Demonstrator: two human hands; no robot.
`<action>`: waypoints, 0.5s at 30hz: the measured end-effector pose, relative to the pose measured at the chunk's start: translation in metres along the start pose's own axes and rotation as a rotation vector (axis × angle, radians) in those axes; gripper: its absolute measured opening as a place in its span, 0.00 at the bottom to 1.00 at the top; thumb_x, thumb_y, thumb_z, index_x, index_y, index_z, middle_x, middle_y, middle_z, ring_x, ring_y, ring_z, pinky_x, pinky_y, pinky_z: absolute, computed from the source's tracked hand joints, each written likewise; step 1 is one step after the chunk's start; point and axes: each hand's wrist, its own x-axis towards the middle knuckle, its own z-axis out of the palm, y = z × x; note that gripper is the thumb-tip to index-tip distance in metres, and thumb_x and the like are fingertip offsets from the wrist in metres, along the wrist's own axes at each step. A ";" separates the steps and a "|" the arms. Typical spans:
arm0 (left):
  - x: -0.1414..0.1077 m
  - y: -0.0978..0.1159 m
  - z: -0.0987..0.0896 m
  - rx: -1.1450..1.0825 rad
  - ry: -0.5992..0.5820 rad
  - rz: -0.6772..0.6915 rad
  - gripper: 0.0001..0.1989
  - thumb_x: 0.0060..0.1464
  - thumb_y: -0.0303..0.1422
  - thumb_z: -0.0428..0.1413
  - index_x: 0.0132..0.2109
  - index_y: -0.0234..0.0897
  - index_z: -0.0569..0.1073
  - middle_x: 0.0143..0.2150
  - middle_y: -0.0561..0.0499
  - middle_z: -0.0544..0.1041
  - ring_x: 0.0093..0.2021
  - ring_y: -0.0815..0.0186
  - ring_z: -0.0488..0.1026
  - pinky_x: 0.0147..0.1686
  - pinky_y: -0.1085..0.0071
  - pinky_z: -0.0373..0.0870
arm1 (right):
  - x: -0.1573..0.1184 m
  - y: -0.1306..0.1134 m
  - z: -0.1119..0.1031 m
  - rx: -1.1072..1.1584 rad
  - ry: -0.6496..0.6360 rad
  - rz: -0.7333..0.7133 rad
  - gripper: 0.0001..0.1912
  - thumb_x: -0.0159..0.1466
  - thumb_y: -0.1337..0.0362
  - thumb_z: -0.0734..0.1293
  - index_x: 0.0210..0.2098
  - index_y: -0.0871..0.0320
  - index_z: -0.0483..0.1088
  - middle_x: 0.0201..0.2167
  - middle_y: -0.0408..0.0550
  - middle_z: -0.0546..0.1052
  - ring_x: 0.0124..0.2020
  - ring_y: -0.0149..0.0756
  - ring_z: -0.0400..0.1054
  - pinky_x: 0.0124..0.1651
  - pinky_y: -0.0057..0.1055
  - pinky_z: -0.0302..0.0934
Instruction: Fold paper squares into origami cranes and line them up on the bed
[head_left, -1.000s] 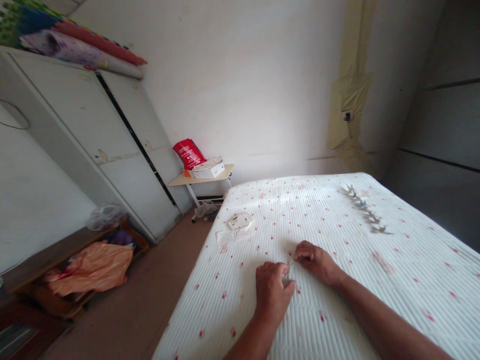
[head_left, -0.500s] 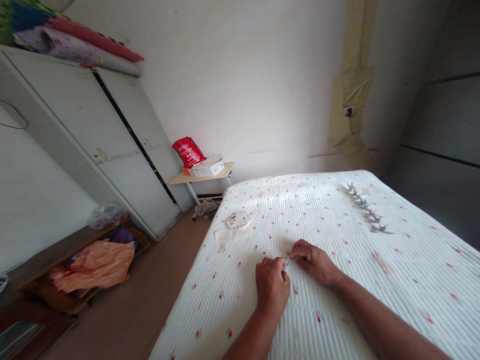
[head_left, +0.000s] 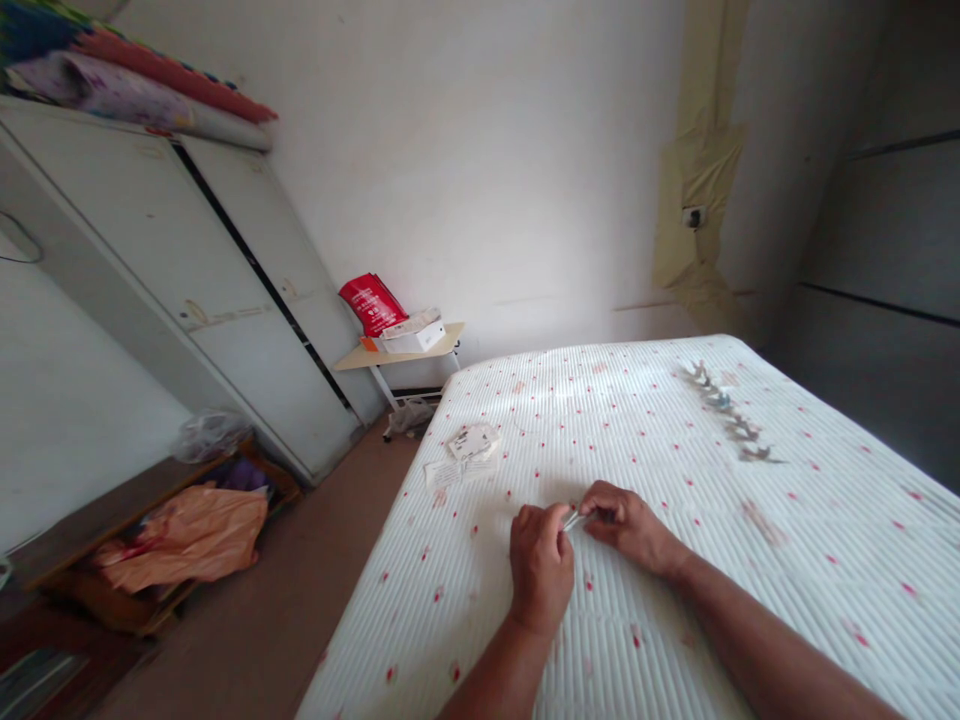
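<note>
Insp. note, clock as seen from the wearer. Item: pale strip, prob. folded paper, just above or on mattress; exact contact can't be told. Lies approx. 1–2 o'clock of L. hand, 9 o'clock of R. hand. Long axis approx. 8 to 2, bridging the fingertips. Neither hand nearer: each is at one end. L. hand pinches its end, thumb vs. forefinger; R. hand, fingers curled, appears to pinch the other, grip partly hidden.

Loose papers at 10 o'clock; row of grey folded pcs. at 2, both on mattress.

Containers: white box at 10 o'clock, on small table, contents n/v; red bag just beside it, contents n/v. Low wooden unit at 9 o'clock, open-fronted: holds orange plastic bag, partly hanging out, plus purple item, material unclear.
</note>
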 end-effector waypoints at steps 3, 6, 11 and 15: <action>-0.001 0.000 -0.003 -0.006 0.021 0.046 0.19 0.46 0.16 0.49 0.43 0.38 0.69 0.32 0.49 0.72 0.36 0.63 0.67 0.37 0.65 0.66 | -0.002 -0.003 0.001 0.042 -0.013 -0.039 0.06 0.55 0.69 0.63 0.31 0.57 0.71 0.31 0.46 0.72 0.32 0.32 0.66 0.35 0.28 0.61; -0.001 0.000 -0.006 -0.007 0.051 0.083 0.18 0.48 0.17 0.48 0.44 0.38 0.69 0.31 0.49 0.71 0.36 0.63 0.67 0.36 0.65 0.66 | -0.004 -0.011 0.001 -0.001 -0.045 -0.062 0.08 0.56 0.69 0.63 0.36 0.56 0.71 0.32 0.46 0.73 0.31 0.31 0.67 0.36 0.28 0.61; -0.002 0.000 -0.009 0.012 0.071 0.125 0.15 0.52 0.19 0.47 0.45 0.38 0.69 0.31 0.49 0.70 0.35 0.63 0.67 0.36 0.65 0.65 | -0.005 -0.021 0.000 -0.152 -0.060 -0.131 0.09 0.60 0.64 0.62 0.37 0.55 0.72 0.33 0.47 0.75 0.34 0.33 0.68 0.39 0.30 0.61; -0.002 -0.001 -0.011 0.005 0.089 0.137 0.14 0.53 0.20 0.47 0.44 0.37 0.69 0.31 0.49 0.71 0.35 0.63 0.67 0.36 0.65 0.65 | -0.005 -0.020 0.002 -0.244 -0.048 -0.187 0.11 0.63 0.62 0.59 0.37 0.55 0.72 0.32 0.48 0.75 0.35 0.33 0.69 0.40 0.30 0.61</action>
